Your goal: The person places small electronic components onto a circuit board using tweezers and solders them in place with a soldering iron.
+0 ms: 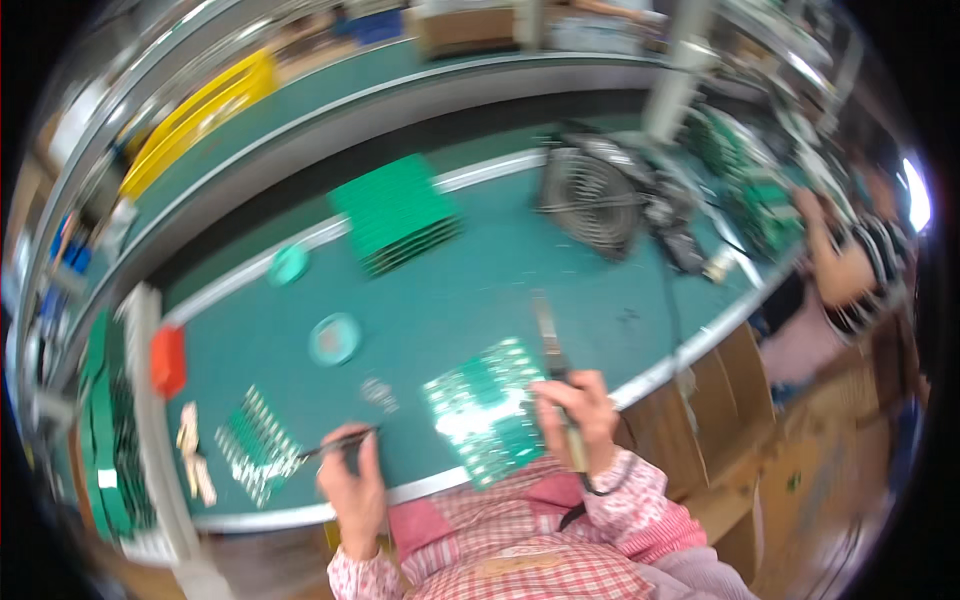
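Checked apron (590,572) and hands (582,412) face a green worktop (450,300), shelf (300,95) behind.

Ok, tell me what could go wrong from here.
The right hand holds a pale-handled tool close to the nearest green board; its metal shaft might scratch it. That board's near corner seems to reach over the front edge of the bench, so a bump could tip it. Small loose pieces near the left hand might get swept away.
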Available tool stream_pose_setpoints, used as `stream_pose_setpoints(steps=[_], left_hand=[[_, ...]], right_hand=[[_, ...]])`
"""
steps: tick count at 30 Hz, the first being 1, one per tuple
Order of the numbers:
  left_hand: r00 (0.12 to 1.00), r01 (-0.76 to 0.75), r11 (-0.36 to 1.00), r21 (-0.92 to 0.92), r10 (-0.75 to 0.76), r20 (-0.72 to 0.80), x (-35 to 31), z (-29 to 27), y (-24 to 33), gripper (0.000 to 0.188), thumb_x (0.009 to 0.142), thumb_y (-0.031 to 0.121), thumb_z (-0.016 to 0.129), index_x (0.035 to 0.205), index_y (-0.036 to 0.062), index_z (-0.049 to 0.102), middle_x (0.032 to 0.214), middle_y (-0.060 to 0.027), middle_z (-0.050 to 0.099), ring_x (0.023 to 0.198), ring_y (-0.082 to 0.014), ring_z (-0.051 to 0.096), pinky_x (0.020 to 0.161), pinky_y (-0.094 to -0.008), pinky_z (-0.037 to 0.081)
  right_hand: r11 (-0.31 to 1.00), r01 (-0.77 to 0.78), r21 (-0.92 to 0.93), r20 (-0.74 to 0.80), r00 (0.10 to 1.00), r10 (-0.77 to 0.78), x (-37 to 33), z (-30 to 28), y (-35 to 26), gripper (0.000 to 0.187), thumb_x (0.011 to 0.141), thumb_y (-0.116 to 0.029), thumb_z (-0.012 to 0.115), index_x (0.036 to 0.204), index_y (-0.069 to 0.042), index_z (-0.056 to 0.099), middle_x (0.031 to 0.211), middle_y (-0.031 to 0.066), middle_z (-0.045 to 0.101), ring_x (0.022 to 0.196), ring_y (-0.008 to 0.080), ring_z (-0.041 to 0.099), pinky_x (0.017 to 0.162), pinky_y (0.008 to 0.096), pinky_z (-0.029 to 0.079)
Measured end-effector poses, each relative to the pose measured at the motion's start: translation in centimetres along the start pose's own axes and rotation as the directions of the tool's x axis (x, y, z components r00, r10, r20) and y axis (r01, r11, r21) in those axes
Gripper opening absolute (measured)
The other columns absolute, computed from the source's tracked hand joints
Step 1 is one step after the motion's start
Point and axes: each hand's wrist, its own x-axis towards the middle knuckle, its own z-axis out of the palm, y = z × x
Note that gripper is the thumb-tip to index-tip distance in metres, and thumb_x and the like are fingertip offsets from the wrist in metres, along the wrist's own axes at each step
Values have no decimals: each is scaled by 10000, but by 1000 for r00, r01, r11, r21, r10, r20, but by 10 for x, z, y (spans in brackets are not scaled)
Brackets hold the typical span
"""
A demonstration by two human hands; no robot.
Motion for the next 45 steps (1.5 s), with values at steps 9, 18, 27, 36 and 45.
stream_pose_setpoints(steps=[9, 18, 27, 36, 45], left_hand=[[998, -57, 985, 165, 58, 0, 14, -8, -8, 133, 910, -1, 656, 1042, 6, 642, 974, -136, 691, 878, -294, 690, 776, -358, 521], [999, -12, 991, 134, 8, 36, 17, 16, 4, 116, 914, 40, 668, 1029, 24, 674, 954, -146, 701, 875, -261, 681, 794, -350, 525], [995, -98, 961, 259, 94, 27, 8, 2, 14, 350, 990, 269, 636, 1075, -70, 655, 1033, -244, 684, 920, -357, 662, 847, -440, 527], [977, -213, 919, 332, 196, 84, 7, -1, 31, 318, 1001, 218, 609, 1103, -83, 626, 1026, -246, 679, 911, -369, 654, 869, -417, 515], [986, -165, 903, 396, 157, 54, 4, -9, 26, 344, 1001, 242, 612, 1108, -82, 650, 1059, -249, 696, 935, -382, 670, 855, -431, 532]], right_hand=[[999, 36, -12, 74, 997, -35, -5, 17, -5, 321, 769, 12, 758, 1057, -120, 712, 876, 96, 613, 719, 252, 627, 578, 344, 500], [990, -21, -139, 146, 988, 41, -15, -11, 2, 386, 744, 6, 772, 1103, -110, 692, 896, 92, 630, 745, 243, 618, 587, 341, 509], [999, 36, 22, -59, 998, -35, -10, 22, 2, 271, 794, -70, 771, 1057, -115, 723, 875, 50, 571, 660, 179, 604, 523, 303, 482], [996, 65, 55, -122, 991, -58, -8, 24, 3, 264, 810, -57, 767, 1056, -104, 683, 854, 49, 542, 641, 185, 597, 515, 307, 483], [994, 65, 86, -35, 997, -62, -12, 31, 0, 300, 813, -54, 738, 1096, -123, 667, 829, 45, 535, 675, 209, 596, 545, 341, 500]])
